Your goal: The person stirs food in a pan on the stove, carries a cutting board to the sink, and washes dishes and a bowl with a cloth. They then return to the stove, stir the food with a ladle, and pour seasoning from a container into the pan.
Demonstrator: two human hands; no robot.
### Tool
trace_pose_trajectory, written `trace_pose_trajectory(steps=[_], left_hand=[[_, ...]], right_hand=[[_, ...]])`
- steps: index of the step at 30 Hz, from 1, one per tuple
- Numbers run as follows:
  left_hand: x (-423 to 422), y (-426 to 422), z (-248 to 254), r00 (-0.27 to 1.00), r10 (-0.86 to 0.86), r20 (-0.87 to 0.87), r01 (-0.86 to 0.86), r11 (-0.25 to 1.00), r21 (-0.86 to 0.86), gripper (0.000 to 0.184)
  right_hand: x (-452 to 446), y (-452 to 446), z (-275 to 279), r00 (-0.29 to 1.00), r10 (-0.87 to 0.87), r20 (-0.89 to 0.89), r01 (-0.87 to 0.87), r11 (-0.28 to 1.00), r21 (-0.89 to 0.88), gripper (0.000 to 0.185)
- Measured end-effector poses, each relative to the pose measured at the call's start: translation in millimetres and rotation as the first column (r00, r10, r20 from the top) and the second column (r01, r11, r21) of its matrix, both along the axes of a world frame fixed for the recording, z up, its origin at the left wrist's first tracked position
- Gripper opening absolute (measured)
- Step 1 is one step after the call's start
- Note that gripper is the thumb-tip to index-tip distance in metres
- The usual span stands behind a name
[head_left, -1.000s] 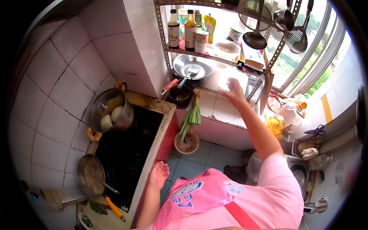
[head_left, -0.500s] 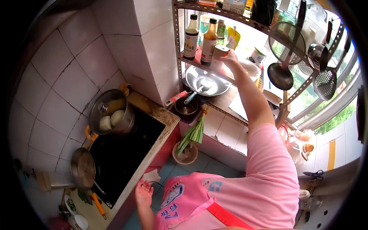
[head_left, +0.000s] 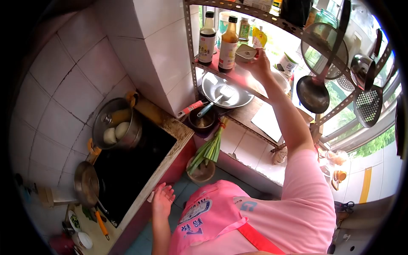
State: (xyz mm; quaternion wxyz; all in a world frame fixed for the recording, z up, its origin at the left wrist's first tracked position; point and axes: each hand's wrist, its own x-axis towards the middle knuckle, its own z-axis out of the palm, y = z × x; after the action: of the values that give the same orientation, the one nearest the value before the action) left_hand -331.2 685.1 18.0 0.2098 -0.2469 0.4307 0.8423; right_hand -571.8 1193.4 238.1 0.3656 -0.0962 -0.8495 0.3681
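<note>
My right hand (head_left: 260,67) is closed on a small box-shaped container (head_left: 245,53) at the metal shelf. Its flat top faces me; what it contains I cannot make out. Just left of it stand a brown sauce bottle (head_left: 228,46) and a dark sauce bottle (head_left: 207,40), both upright. A yellow pouch (head_left: 259,37) and a small green-labelled jar (head_left: 244,29) are behind it. Low beside the counter edge, my left hand (head_left: 162,200) is open, fingers apart. A bit of whitish material (head_left: 151,196) shows next to it, partly hidden.
A lidded pot (head_left: 117,125) with pale round items and a frying pan (head_left: 87,182) stand by the black cooktop (head_left: 131,170). Below the shelf are a steel wok (head_left: 240,98) and a small saucepan (head_left: 202,121). Green onions (head_left: 207,148) lean over a bin (head_left: 202,173). A ladle (head_left: 313,93) hangs right.
The container in my right hand has tilted, showing more of its top. My left hand has risen a little, and less of the whitish material beside it shows. The view has shifted slightly.
</note>
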Motion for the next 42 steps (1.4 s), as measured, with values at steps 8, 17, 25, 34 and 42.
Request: trace_pose_trajectory(steps=[8, 17, 25, 34, 42], left_hand=[[-31, 56, 44, 0.939, -0.228, -0.259, 0.243, 0.97, 0.029, 0.049], [8, -27, 62, 0.801, 0.021, -0.598, 0.111, 0.977, 0.184, 0.115], [78, -195, 85, 0.695, 0.393, -0.603, -0.214, 0.913, 0.349, 0.091], [115, -404, 113, 0.512, 0.557, -0.655, -0.397, 0.829, 0.395, 0.072], [78, -540, 120, 0.604, 0.519, -0.604, -0.639, 0.769, 0.022, 0.053]], right_hand=[[85, -117, 16, 0.75, 0.659, -0.054, -0.654, 0.727, -0.21, 0.066], [159, -362, -9, 0.161, 0.983, 0.092, -0.871, 0.185, -0.455, 0.08], [200, -587, -30, -0.161, 0.986, 0.048, -0.848, -0.114, -0.517, 0.075], [200, -795, -24, -0.32, 0.947, -0.04, -0.863, -0.308, -0.4, 0.098], [153, -867, 3, -0.096, 0.985, 0.146, -0.912, -0.146, 0.384, 0.077]])
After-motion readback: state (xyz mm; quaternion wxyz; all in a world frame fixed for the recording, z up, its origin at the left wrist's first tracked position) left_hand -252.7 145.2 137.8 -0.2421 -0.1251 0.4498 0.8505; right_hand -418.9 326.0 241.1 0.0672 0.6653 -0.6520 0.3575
